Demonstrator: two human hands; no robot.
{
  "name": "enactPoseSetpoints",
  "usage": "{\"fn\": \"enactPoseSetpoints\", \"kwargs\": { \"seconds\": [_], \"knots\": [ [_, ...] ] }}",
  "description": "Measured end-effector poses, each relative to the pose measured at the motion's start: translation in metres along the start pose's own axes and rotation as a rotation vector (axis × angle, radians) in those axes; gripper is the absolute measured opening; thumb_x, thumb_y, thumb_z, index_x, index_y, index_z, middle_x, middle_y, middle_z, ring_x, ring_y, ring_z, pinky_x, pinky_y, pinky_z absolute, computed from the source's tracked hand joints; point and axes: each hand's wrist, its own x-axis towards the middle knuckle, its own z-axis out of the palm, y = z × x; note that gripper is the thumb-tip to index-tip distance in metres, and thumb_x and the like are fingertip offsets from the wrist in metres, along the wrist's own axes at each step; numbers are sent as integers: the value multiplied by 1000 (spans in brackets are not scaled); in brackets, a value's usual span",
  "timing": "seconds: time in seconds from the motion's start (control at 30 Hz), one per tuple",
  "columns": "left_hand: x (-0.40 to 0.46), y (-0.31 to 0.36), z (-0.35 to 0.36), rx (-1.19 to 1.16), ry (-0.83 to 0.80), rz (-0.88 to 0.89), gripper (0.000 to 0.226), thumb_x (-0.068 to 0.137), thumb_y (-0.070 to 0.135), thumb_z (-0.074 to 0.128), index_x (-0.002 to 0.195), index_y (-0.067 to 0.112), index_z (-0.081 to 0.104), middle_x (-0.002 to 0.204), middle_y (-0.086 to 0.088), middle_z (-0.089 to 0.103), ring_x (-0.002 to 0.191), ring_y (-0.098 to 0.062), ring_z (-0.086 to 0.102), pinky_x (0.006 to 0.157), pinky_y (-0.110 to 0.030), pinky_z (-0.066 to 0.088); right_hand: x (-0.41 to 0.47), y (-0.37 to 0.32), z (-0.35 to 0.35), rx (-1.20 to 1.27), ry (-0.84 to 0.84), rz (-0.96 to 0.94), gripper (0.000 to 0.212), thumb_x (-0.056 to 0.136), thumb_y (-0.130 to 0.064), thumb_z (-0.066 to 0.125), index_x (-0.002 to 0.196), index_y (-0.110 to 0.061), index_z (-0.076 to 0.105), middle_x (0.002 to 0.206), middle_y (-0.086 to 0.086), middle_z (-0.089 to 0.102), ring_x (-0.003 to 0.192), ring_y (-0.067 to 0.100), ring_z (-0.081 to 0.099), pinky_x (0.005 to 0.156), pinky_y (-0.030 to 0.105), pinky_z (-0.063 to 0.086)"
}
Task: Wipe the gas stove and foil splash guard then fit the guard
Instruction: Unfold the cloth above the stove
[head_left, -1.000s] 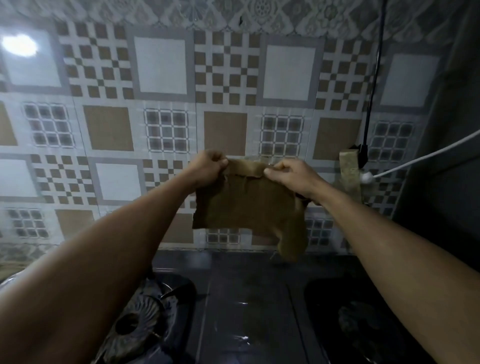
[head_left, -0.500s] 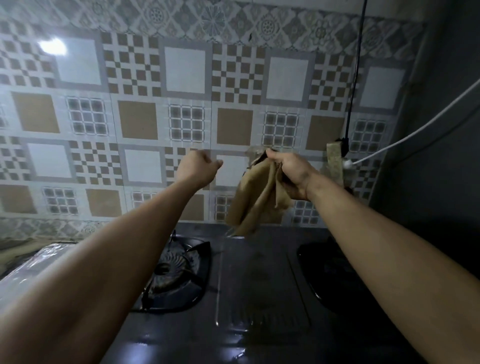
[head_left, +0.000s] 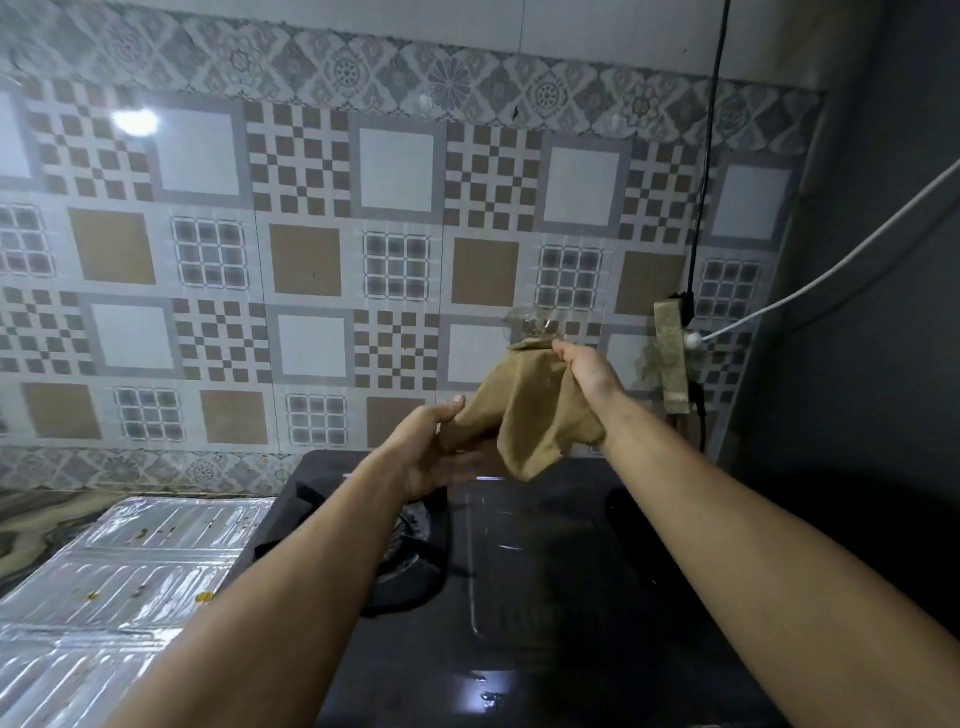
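Nearest, at the left, the foil splash guard (head_left: 119, 571) lies flat on the counter, silver and ribbed, creased, with small yellow and dark specks on it; its near end is cut off by the frame edge. Just right of it sits the gas stove (head_left: 545, 597), black and glossy with a bright glint on its near surface. Its left burner is mostly hidden behind the left forearm, and the right burner is lost in shadow. Farther, above the stove, the left hand (head_left: 436, 452) is open, palm up, cupping the lower corner of a brown cloth (head_left: 524, 410). The right hand (head_left: 587, 371) pinches the cloth's top, so it hangs in limp folds between the two hands. Beyond, the patterned tiled wall (head_left: 311, 260) carries a black cable (head_left: 701, 182) and a white cable (head_left: 831, 270) at the right.
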Motion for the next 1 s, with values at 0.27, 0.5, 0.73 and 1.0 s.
{"fn": "enactPoseSetpoints", "kwargs": {
  "seconds": [0.27,0.5,0.73,1.0],
  "knots": [
    [-9,32,-12,484,444,334,42,94,44,59,98,4,70,90,-15,69,80,-24,64,84,-42,57,-10,14,-4,-83,274,20,6,84,-11,60,80,-7,64,70,8,58,70,22,58,72,37,50],
    [-8,61,4,566,459,488,43,99,44,48,108,5,65,86,-4,61,77,-18,58,69,-32,53,0,26,-14,-191,290,-4,20,81,5,46,78,-10,59,71,7,52,65,19,52,54,28,43],
    [-1,79,22,481,511,369,48,88,35,70,116,0,53,102,-10,58,99,-27,58,93,-45,54,7,21,-32,18,238,18,23,94,-11,49,96,-16,71,103,11,65,85,25,61,73,41,58],
    [-3,88,31,693,334,440,30,94,5,57,124,5,59,117,-11,56,105,-21,55,84,-32,46,19,6,-62,-344,92,-96,17,88,-5,60,93,-15,72,106,9,67,102,25,61,90,44,54]
  ]
}}
